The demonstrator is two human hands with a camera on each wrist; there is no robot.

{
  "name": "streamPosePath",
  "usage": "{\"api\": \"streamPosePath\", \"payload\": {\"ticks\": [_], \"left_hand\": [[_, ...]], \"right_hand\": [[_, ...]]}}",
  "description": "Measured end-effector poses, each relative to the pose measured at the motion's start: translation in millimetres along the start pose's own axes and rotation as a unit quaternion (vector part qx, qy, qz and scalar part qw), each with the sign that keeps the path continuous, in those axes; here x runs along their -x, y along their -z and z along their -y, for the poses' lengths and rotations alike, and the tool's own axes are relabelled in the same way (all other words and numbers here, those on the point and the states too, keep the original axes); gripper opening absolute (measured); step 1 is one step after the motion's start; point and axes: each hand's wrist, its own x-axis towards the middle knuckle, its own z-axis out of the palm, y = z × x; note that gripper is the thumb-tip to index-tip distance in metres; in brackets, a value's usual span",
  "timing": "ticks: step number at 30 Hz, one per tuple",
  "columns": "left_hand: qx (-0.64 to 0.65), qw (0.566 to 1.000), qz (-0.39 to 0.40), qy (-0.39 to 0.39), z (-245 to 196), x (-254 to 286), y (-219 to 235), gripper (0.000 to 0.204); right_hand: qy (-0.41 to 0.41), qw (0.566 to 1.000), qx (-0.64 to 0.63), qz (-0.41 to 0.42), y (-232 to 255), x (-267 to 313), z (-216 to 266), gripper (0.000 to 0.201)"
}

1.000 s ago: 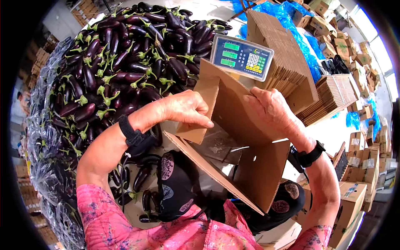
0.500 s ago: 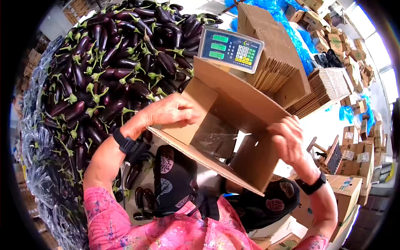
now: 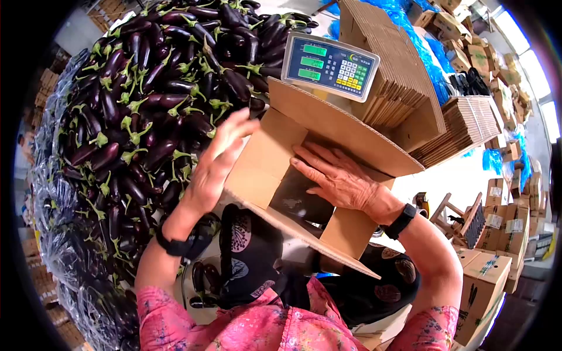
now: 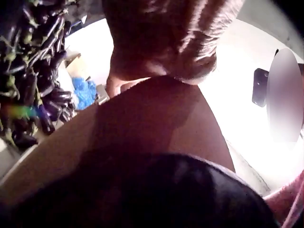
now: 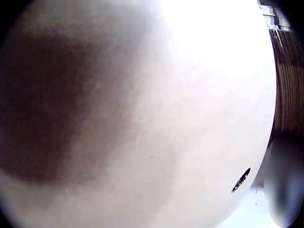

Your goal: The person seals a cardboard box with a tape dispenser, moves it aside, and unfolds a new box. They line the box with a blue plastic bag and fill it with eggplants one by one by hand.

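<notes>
Brown corrugated-cardboard box (image 3: 263, 161) sits at twelve o'clock. Our blurred left hand (image 3: 218, 164), fingers extended, is at its ten-o'clock side; our right hand (image 3: 341, 178) reaches inside, straight-fingered; neither appears to grip. We should press it square, clear of the blue-faced scale display (image 3: 331, 67) beyond.

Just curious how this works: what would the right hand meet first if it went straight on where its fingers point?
Most likely the end panel of the cardboard box, beside the left hand; depth is unclear, so the right hand may already touch it.
</notes>
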Motion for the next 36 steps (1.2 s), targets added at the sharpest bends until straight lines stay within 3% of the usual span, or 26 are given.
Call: {"api": "streamPosePath", "payload": {"ticks": [3,4,5,7,9,10,13,14,15,16,17,21,22,25,26,30,33,34,35,36], "left_hand": [[-0.006,0.998,-0.03,0.047,19,-24,-10,0.076],[-0.057,0.997,-0.045,0.027,48,-32,-13,0.078],[-0.108,0.992,-0.06,0.007,77,-36,-17,0.08],[-0.084,0.992,-0.027,0.089,81,-38,-22,0.087],[-0.093,0.986,-0.003,0.138,69,-39,-19,0.089],[-0.076,0.987,-0.007,0.145,67,-39,-21,0.091],[-0.046,0.991,-0.075,0.105,90,-39,-23,0.088],[0.049,0.989,-0.057,0.129,82,-34,-20,0.086],[0.046,0.988,-0.123,0.084,89,-35,-24,0.083],[0.135,0.973,-0.103,0.156,85,-33,-23,0.083],[0.223,0.945,-0.083,0.225,78,-32,-21,0.084],[0.276,0.944,-0.046,0.173,76,-41,-13,0.085],[0.243,0.96,-0.024,0.139,77,-49,-8,0.081],[0.213,0.964,0.09,0.135,82,-75,-2,0.069],[0.039,0.991,0.116,0.047,86,-76,-8,0.057],[-0.083,0.995,0.045,-0.014,92,-82,-19,0.036],[-0.173,0.983,0.048,-0.028,92,-89,-21,0.032],[-0.192,0.978,0.018,-0.085,94,-92,-25,0.027],[-0.204,0.976,0.018,-0.078,92,-94,-27,0.026],[-0.223,0.967,0.008,-0.126,102,-99,-27,0.025]], "right_hand": [[0.04,0.998,0.03,-0.049,11,3,-3,0.067],[0.021,0.993,0.093,-0.072,28,6,0,0.064],[0.012,0.986,0.099,-0.131,33,9,-8,0.06],[-0.061,0.949,0.174,-0.255,65,16,3,0.058],[-0.197,0.934,0.243,-0.171,93,18,8,0.059],[-0.324,0.939,0.084,-0.078,98,21,12,0.059],[-0.371,0.927,-0.012,0.06,106,12,50,0.068],[-0.298,0.954,0.015,0.011,79,27,53,0.072],[-0.243,0.969,0.047,-0.013,57,36,60,0.079],[-0.189,0.978,0.084,-0.039,35,45,66,0.086],[-0.208,0.976,0.07,-0.013,34,47,68,0.093],[-0.213,0.975,0.06,0.01,28,46,66,0.095],[-0.212,0.975,0.062,0.016,27,46,65,0.094],[-0.209,0.976,0.06,0.011,21,47,62,0.094],[-0.208,0.976,0.057,0.01,21,46,62,0.093],[-0.209,0.977,0.046,-0.003,17,46,61,0.089],[-0.199,0.979,0.051,-0.011,20,44,61,0.087],[-0.177,0.983,0.038,-0.024,23,42,61,0.086],[-0.157,0.987,0.024,-0.038,25,42,59,0.085],[-0.129,0.991,0.023,-0.038,22,44,54,0.087]]}}
